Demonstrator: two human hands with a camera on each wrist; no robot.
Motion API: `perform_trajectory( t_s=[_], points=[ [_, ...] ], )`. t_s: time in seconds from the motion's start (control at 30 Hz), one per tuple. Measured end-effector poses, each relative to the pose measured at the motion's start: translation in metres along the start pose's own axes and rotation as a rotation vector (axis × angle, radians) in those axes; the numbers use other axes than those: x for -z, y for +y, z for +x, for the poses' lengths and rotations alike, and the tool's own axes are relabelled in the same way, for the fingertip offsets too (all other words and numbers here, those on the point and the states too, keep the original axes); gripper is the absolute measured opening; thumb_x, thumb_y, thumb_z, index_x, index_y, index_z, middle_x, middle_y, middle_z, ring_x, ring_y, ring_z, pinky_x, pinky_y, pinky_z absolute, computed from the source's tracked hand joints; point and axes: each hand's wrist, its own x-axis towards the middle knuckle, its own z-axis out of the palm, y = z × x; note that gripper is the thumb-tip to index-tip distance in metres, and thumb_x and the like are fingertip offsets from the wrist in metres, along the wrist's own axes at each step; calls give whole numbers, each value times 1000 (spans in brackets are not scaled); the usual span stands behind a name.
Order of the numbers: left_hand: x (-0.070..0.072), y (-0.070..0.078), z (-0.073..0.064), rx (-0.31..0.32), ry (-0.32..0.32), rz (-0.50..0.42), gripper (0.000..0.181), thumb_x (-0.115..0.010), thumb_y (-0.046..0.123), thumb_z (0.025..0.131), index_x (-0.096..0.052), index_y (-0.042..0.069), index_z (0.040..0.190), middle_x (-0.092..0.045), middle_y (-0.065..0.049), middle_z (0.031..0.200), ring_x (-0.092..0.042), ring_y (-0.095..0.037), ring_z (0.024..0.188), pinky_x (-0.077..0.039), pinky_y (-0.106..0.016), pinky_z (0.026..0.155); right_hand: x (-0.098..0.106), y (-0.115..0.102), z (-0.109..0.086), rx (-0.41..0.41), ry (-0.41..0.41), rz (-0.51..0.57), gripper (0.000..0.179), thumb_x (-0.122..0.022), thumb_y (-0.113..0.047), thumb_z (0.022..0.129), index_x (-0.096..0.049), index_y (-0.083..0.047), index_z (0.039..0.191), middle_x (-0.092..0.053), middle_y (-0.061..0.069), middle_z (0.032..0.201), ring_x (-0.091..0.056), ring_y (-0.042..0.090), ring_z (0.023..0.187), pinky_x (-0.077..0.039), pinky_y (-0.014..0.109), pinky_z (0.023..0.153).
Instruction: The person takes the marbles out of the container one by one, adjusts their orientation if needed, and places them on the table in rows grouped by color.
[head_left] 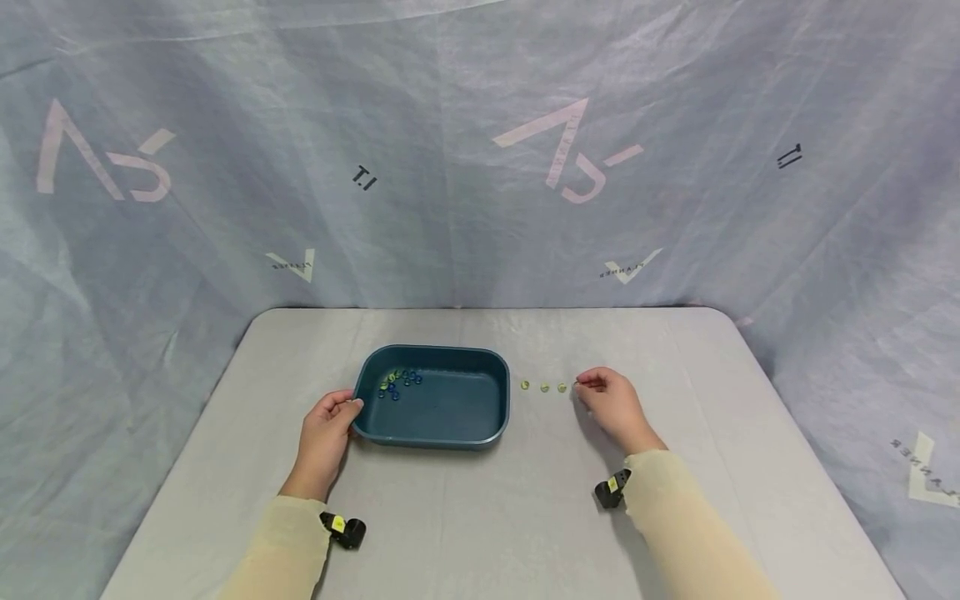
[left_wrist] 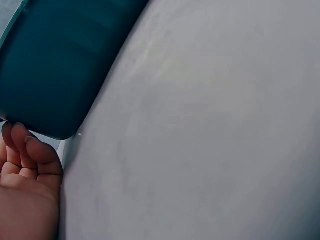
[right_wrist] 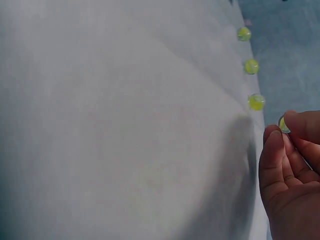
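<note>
A dark teal tray stands on the table, with several blue marbles and a few yellow-green marbles gathered at its left end. My left hand holds the tray's left rim, thumb on top; in the left wrist view its curled fingers lie at the tray's corner. To the right of the tray, three yellow-green marbles sit in a row. At the right end of that row my right hand pinches another yellow-green marble between thumb and finger, partly hidden by them.
The table has a pale cloth cover and rounded far corners. Behind it hangs a grey-blue printed cloth, which also runs along both sides. A small black camera sits on each wrist.
</note>
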Motion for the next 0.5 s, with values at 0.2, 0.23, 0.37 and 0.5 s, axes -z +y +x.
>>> perform_trajectory(
  t_s=[0.2, 0.23, 0.37, 0.5],
  points=[
    [0, 1, 1, 5, 0, 6, 33, -64, 18, 102, -61, -1, 129, -64, -13, 100, -58, -14, 80, -51, -23, 69, -3, 4, 8, 8, -9, -48, 16, -66, -11, 99, -68, 0, 111, -69, 12, 101, -66, 20, 85, -54, 31, 68],
    [0, 2, 1, 6, 1, 7, 32, -64, 18, 102, -61, -1, 129, -64, -13, 99, -57, -14, 80, -51, -23, 69, -3, 4, 8, 9, -9, -57, 16, -66, -10, 99, -68, 0, 111, -69, 12, 100, -66, 20, 85, -54, 31, 68],
    [0, 3, 0, 7, 1, 8, 32, -64, 17, 102, -62, -1, 128, -63, -12, 97, -57, -14, 78, -51, -23, 68, -4, 3, 10, 4, -12, -79, 15, -67, -9, 98, -68, 0, 109, -70, 11, 98, -66, 20, 84, -53, 32, 69],
    [1, 2, 1, 11, -2, 10, 32, -65, 17, 102, -62, -1, 128, -63, -12, 97, -57, -14, 78, -51, -23, 69, -4, 3, 10, -5, -14, -88, 15, -67, -9, 97, -68, 0, 108, -70, 11, 96, -66, 21, 83, -53, 33, 69]
  ],
)
